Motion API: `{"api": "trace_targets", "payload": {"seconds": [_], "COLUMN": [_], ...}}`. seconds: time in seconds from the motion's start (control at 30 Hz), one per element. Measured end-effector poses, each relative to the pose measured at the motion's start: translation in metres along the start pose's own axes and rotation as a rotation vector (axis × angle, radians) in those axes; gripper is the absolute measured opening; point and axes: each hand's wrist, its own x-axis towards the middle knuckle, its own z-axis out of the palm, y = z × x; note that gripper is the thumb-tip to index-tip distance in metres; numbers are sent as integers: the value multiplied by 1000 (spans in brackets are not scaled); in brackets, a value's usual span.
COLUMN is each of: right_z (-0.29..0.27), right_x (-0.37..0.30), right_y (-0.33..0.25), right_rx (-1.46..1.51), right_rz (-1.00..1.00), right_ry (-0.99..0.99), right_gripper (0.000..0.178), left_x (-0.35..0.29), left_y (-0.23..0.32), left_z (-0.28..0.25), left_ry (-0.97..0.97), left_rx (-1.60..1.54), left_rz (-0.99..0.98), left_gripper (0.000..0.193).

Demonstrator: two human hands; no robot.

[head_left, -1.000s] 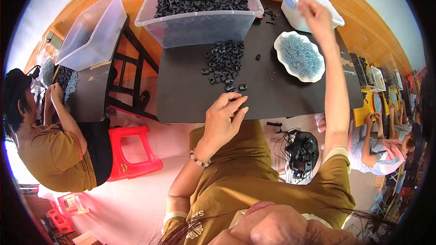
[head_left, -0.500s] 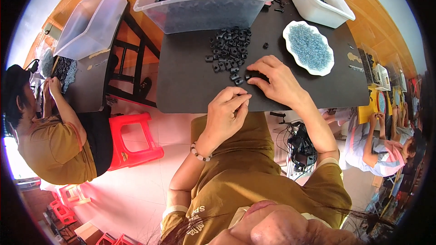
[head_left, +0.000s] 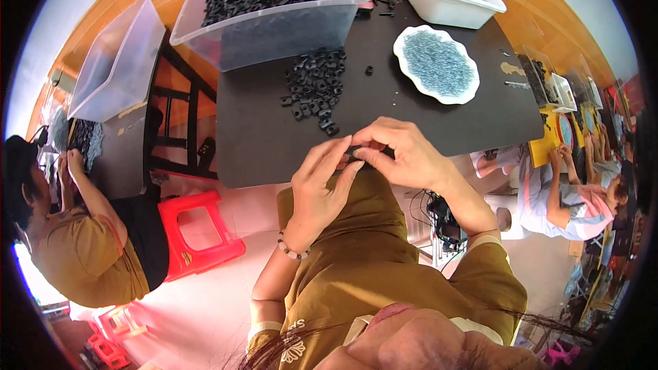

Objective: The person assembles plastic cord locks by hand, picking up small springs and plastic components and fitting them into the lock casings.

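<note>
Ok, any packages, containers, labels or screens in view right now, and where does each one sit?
No screens or readable labels.
Large clear plastic bin: far left of the black table, rectangular, heaped with small black parts.
White tub: far right, rectangular, blue tab on its rim.
White scalloped dish: right of centre, holds blue-grey bits.
Empty clear bin: off the table's left side, tilted.

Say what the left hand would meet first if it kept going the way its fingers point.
Probably the right hand, already touching at the small black part; beyond that, the loose pile of black parts. Depth is unclear.
</note>
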Motion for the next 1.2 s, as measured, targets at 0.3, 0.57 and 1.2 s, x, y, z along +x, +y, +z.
{"api": "trace_targets", "payload": {"seconds": [0.3, 0.57, 1.2], "right_z": [3, -77, -146], "right_x": [-10, -3, 35], "right_y": [-3, 50, 117], "right_rx": [157, -468, -674], "right_rz": [129, 145, 332], "right_ry": [14, 503, 331], "right_gripper": [20, 13, 13], "left_x": [1, 5, 8], "left_y": [7, 11, 10], "left_z": [2, -7, -6], "left_ry": [-38, -35, -67], "left_rx": [36, 32, -38], "left_rz": [-18, -130, -173], "left_gripper": [41, 27, 27]}}
